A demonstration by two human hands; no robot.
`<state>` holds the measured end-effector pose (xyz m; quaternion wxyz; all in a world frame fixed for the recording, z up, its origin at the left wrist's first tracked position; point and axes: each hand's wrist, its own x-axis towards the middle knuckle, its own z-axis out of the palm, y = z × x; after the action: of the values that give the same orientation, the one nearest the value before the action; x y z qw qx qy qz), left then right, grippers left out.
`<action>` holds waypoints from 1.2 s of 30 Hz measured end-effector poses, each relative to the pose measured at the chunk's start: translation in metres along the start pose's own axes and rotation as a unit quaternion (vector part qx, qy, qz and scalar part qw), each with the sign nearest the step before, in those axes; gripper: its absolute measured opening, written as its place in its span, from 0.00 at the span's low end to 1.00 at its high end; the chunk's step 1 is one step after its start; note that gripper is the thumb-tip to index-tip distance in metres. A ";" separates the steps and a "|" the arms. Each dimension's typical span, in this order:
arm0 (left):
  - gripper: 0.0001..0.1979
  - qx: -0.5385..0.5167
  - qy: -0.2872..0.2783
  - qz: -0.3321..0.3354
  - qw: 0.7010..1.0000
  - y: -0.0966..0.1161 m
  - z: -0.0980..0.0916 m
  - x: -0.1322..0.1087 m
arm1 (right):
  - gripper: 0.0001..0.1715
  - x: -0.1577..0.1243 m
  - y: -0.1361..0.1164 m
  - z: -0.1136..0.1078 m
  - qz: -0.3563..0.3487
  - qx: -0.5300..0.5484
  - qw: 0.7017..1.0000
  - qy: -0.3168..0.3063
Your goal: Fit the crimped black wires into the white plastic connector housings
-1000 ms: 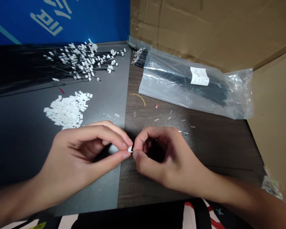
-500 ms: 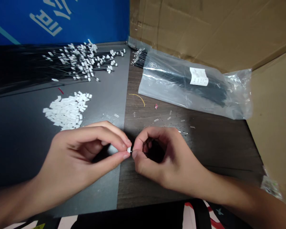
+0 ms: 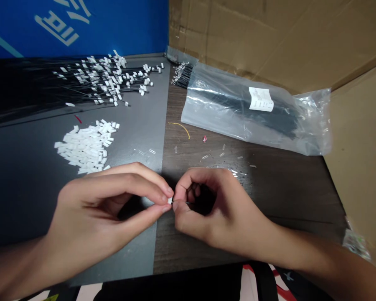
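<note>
Between thumb and fingertips, my left hand (image 3: pixel 113 205) pinches a small white connector housing (image 3: pixel 170 200). Close against it on the right, my right hand (image 3: pixel 213 205) is closed in a pinch on a thin black wire (image 3: pixel 188 203). The wire's end meets the housing's right side; how deep it sits inside is hidden by my fingertips. Beyond my left hand lies a heap of loose white connector housings (image 3: pixel 86 144). Farther back, a bundle of black wires (image 3: pixel 28 83) has white housings on its ends.
A clear plastic bag (image 3: pixel 219 117) of black wires lies at the back right, bare metal ends sticking out. Near it are a yellow wire scrap (image 3: pixel 181 127) and tiny clear bits (image 3: pixel 205 157). A blue panel (image 3: pixel 119 25) and cardboard (image 3: pixel 253 37) wall off the back.
Both hands stay nearly in place, fingertips still together. The white housing has turned slightly in my left fingers, and more of the black wire shows behind my right thumb.
</note>
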<state>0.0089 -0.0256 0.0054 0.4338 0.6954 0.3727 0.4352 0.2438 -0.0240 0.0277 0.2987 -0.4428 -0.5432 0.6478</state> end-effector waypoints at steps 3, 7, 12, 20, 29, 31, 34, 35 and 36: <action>0.14 -0.006 0.001 -0.007 1.000 0.000 0.000 0.001 | 0.10 -0.001 0.000 0.001 0.000 -0.004 1.000 0.002; 0.14 -0.022 0.006 -0.027 0.999 0.000 0.002 0.002 | 0.09 -0.002 0.000 0.001 -0.003 -0.012 1.000 0.005; 0.15 -0.028 0.011 -0.049 0.998 0.000 0.000 0.000 | 0.10 -0.002 0.000 0.000 0.000 -0.014 1.000 0.003; 0.13 -0.020 0.002 -0.031 0.999 -0.001 0.002 0.002 | 0.10 -0.001 0.000 0.000 0.003 -0.028 1.000 0.004; 0.12 0.043 0.004 0.000 0.999 0.003 0.001 0.000 | 0.12 -0.002 0.000 -0.001 -0.009 -0.009 1.000 -0.010; 0.12 0.045 0.003 0.010 0.999 0.003 0.001 -0.001 | 0.13 -0.002 0.000 -0.002 -0.005 -0.003 1.000 -0.016; 0.11 0.043 0.007 0.017 0.999 0.004 -0.002 -0.001 | 0.12 -0.002 -0.002 -0.003 0.001 0.005 1.000 -0.020; 0.11 0.044 0.008 0.016 0.999 0.005 -0.002 -0.001 | 0.12 -0.001 -0.003 -0.003 0.002 0.008 1.000 -0.021; 0.11 0.046 0.006 0.016 0.999 0.005 -0.003 0.000 | 0.12 -0.001 -0.004 -0.003 0.003 0.011 1.000 -0.023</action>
<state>0.0068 -0.0267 0.0108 0.3916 0.7178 0.3838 0.4290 0.2470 -0.0228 0.0314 0.2892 -0.4265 -0.5409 0.6648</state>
